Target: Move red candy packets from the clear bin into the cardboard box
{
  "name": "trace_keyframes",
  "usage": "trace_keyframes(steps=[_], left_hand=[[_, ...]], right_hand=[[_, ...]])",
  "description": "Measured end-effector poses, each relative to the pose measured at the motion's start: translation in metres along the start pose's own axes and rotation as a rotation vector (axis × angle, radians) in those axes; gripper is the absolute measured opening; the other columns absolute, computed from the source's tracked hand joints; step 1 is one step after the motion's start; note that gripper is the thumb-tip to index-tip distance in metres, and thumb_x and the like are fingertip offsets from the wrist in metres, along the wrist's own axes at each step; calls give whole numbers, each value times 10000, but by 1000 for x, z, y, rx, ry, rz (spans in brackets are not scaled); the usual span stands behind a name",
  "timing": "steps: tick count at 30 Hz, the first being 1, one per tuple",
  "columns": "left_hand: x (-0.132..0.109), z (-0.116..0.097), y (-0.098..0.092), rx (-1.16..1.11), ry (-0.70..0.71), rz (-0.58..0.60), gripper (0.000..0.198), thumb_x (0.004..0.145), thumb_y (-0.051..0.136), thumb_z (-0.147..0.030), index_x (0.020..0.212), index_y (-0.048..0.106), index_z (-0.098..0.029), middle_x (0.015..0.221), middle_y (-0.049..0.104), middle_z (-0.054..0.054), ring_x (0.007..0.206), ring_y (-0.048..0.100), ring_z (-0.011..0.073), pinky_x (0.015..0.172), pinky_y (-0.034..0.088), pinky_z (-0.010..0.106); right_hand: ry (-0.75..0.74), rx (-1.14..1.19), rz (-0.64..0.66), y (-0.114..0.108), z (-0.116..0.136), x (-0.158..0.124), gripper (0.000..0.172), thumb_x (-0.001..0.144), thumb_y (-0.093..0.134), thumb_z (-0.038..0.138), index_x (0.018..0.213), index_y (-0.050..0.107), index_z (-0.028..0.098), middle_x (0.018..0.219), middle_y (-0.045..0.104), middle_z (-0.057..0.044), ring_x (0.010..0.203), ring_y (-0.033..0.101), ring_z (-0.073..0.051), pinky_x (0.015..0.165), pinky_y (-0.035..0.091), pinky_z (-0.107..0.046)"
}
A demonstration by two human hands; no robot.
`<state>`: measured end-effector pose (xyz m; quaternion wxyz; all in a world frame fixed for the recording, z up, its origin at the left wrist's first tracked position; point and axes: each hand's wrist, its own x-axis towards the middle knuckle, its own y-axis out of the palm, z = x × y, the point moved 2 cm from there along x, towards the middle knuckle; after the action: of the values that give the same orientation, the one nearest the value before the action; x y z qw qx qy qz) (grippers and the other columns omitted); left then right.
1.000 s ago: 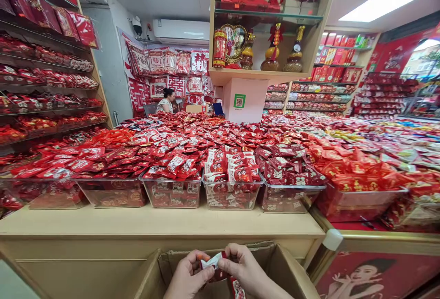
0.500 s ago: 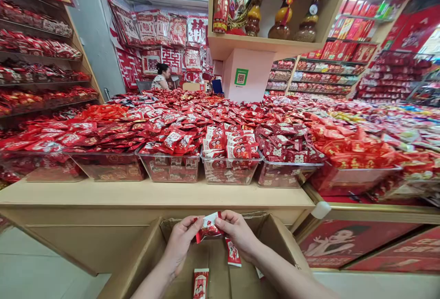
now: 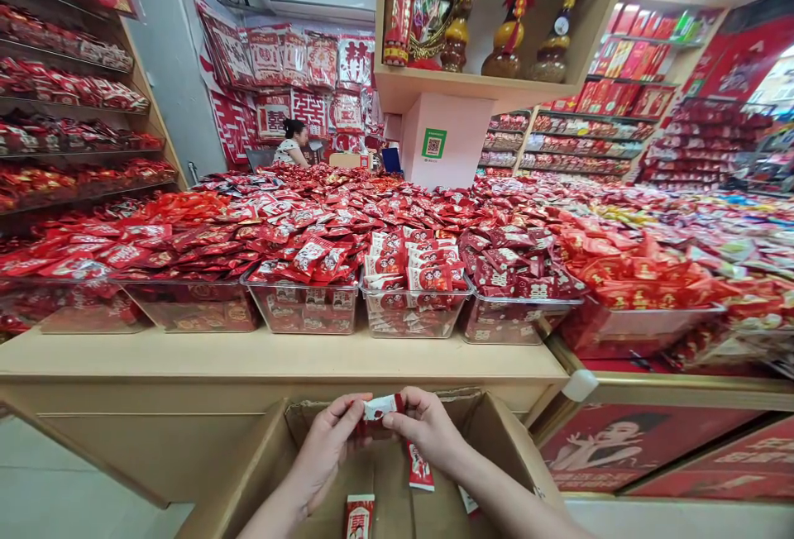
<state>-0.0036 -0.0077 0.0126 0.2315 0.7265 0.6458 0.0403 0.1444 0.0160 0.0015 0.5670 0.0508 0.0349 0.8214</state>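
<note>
Between my two hands is a small red-and-white wrapped candy (image 3: 380, 408), gripped at both ends above an open cardboard box. My left hand (image 3: 332, 448) pinches its left end, and my right hand (image 3: 428, 427) pinches the right end with the thumb across the wrapper. Below them, inside the cardboard box (image 3: 248, 473), lie loose packets: one red packet (image 3: 360, 516) near the bottom of the view, and another red packet (image 3: 420, 469) beside my right wrist. A third packet (image 3: 468, 499) is mostly hidden by my right forearm.
Beyond the box runs a wooden counter (image 3: 204, 355) lined with clear plastic bins (image 3: 303, 312) heaped with red packets. Packed shelves (image 3: 74, 97) stand at left. A display shelf (image 3: 484, 84) overhangs the counter. A person (image 3: 290, 144) sits at the back.
The candy has turned in my fingers, so less of its red printed side shows and more of the white. Both hands stay over the box. The view has tilted slightly.
</note>
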Motion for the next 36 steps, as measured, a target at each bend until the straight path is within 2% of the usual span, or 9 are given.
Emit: trace_keyframes(steps=[3, 7, 10, 12, 17, 26, 29, 32, 36], left_hand=[[-4, -3, 7, -144, -103, 96, 384, 738, 489, -454, 1045, 530, -227, 901, 633, 50, 803, 586, 191, 665, 425, 296], [-5, -2, 11, -158, -61, 69, 333, 700, 600, -305, 1013, 522, -224, 839, 636, 14, 732, 578, 139, 630, 421, 242], [-2, 0, 7, -108, 35, 8, 413, 644, 660, -224, 1023, 497, -225, 833, 634, 2, 737, 569, 134, 645, 418, 234], [0, 1, 4, -70, 70, -23, 421, 638, 664, -230, 1022, 493, -214, 826, 633, 9, 726, 571, 142, 624, 421, 234], [4, 3, -1, -4, 114, -57, 388, 615, 680, -205, 963, 512, -180, 806, 638, 19, 697, 578, 143, 608, 434, 241], [6, 6, 0, 90, 97, -54, 326, 595, 685, -256, 882, 554, -173, 772, 656, 25, 697, 586, 165, 621, 449, 272], [6, 6, -1, 303, 206, -8, 316, 647, 633, -269, 948, 574, -190, 930, 612, 63, 837, 559, 205, 667, 452, 282], [1, 3, -1, 617, 357, 32, 431, 639, 630, -212, 1061, 550, -250, 1136, 479, 69, 1043, 443, 244, 827, 400, 313], [-1, 2, -1, 767, 389, 77, 474, 638, 625, -182, 1095, 533, -266, 992, 535, 53, 982, 469, 233, 890, 335, 343]], right_hand=[[-251, -243, -73, -4, 14, -3, 45, 688, 562, 218, 693, 602, 200, 705, 593, -15, 673, 549, -138, 626, 449, -266], [-425, -407, -35, -4, 20, -8, 189, 740, 465, 156, 825, 616, 231, 884, 587, -52, 831, 546, -155, 735, 445, -295], [-340, -305, -109, -7, 15, -7, 231, 781, 439, 215, 988, 542, 221, 970, 568, -76, 904, 527, -165, 797, 425, -319], [-207, -166, -159, -9, 9, -5, 269, 799, 426, 289, 1051, 482, 211, 919, 583, -73, 834, 551, -159, 738, 452, -313], [75, 32, 7, -3, 2, -2, 305, 686, 565, 419, 832, 543, 153, 681, 587, -11, 538, 530, -104, 511, 437, -239], [78, -27, -6, -2, 4, -1, 306, 632, 605, 435, 663, 517, 143, 555, 533, 26, 433, 445, -63, 441, 356, -201], [94, -6, -24, -3, 3, 1, 313, 604, 626, 436, 632, 504, 149, 534, 532, 30, 416, 443, -64, 428, 358, -200], [97, 9, -43, -1, 1, 1, 306, 589, 643, 422, 622, 508, 150, 536, 542, 26, 415, 443, -68, 424, 362, -203], [69, -7, -22, 3, -1, -2, 282, 609, 639, 401, 637, 533, 140, 561, 555, 14, 440, 453, -66, 442, 362, -198]])
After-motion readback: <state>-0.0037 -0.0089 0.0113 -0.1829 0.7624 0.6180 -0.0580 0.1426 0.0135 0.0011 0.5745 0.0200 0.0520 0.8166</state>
